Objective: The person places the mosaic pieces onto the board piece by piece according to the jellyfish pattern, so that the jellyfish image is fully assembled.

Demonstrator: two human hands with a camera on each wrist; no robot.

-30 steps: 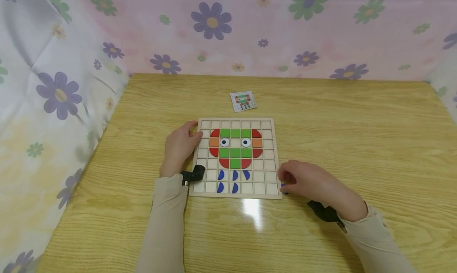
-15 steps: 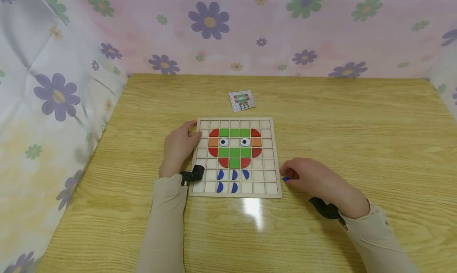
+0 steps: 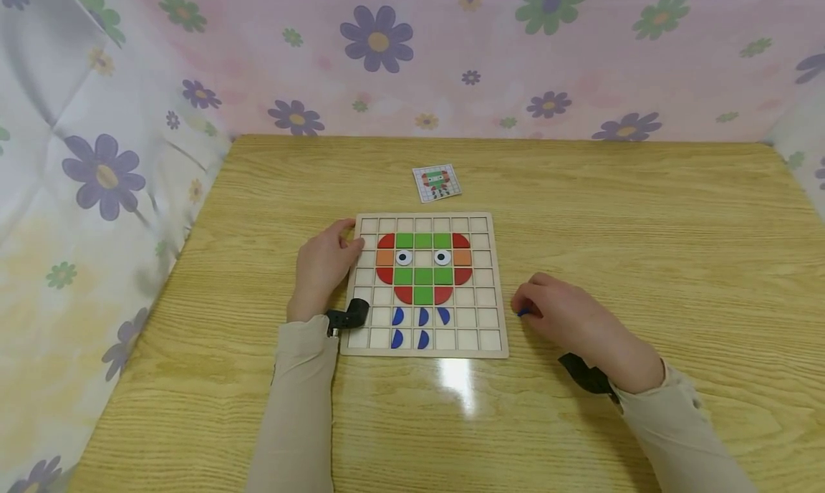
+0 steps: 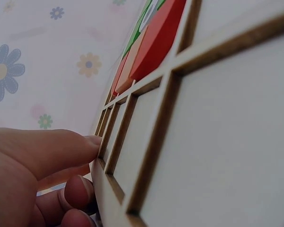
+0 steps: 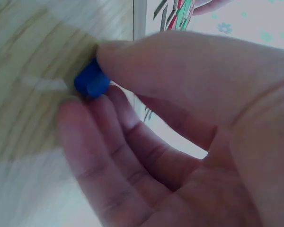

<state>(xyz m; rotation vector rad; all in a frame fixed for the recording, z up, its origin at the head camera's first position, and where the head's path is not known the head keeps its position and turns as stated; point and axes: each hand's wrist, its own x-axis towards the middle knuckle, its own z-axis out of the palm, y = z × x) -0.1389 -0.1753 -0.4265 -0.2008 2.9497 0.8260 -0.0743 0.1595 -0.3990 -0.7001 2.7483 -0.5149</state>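
Note:
A wooden grid board (image 3: 485,339) lies in the head view, with red, orange and green pieces and two eye pieces forming a face. Below the face sit several blue half-moon pieces (image 3: 397,338). My left hand (image 3: 325,266) grips the board's left edge; its thumb (image 4: 71,150) lies on the rim in the left wrist view, other fingers curled at the side. Just off the board's right edge, my right hand (image 3: 567,317) pinches a small blue piece (image 5: 92,79) between thumb and fingertips. Those fingers hide most of its outline.
Behind the board lies a small picture card (image 3: 437,183) showing a similar coloured face on a grid. All of it rests on a wood-grain table (image 3: 612,213), backed by a flowered cloth (image 3: 425,56).
My right hand has shifted slightly away from me and to the right, lifting the blue piece from near the board's lower right corner. The left hand stays on the edge.

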